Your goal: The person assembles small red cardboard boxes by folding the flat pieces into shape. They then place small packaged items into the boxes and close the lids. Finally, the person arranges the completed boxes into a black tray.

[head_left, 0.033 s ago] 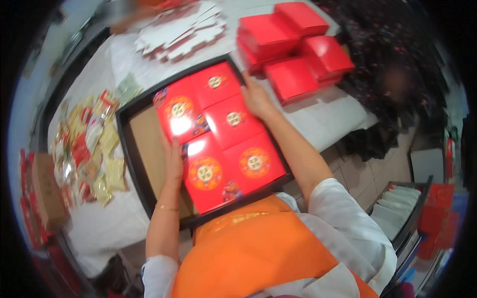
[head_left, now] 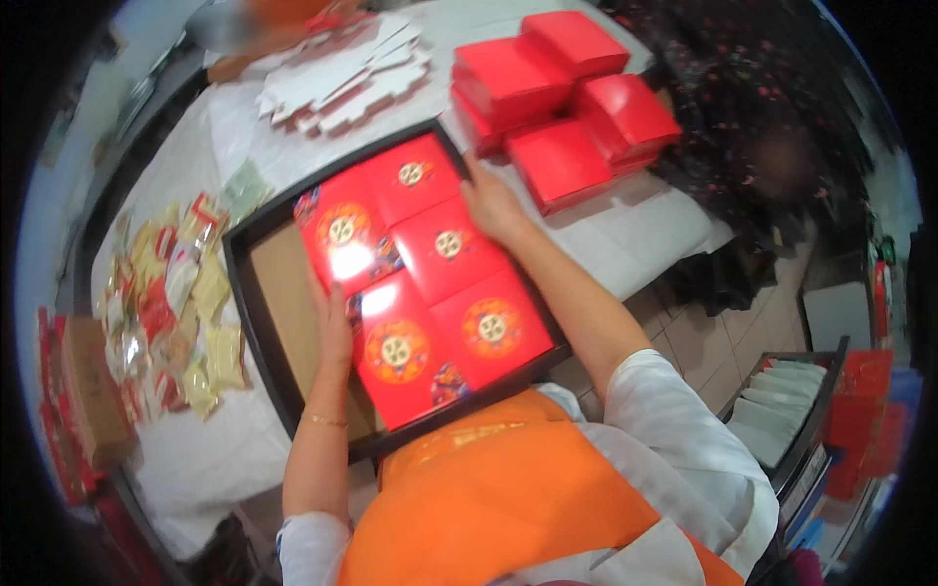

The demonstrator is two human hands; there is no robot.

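A black-rimmed tray lies tilted across the table's near edge, against my orange apron. Several glossy red printed boxes fill its right part, while a brown strip of its base shows at the left. My left hand is inside the tray, its fingers stretched along the left side of the boxes. At the tray's right rim is my right hand, closed over the edge beside the boxes. Its fingertips are partly hidden.
More red boxes are stacked at the far right. Flat white card pieces lie at the back. Small wrapped packets are heaped on the left, near a brown carton. A bin of pale packets stands lower right.
The whole scene sits slightly further left and, around the tray, a little lower in the picture. Both hands keep their places at the tray and the boxes.
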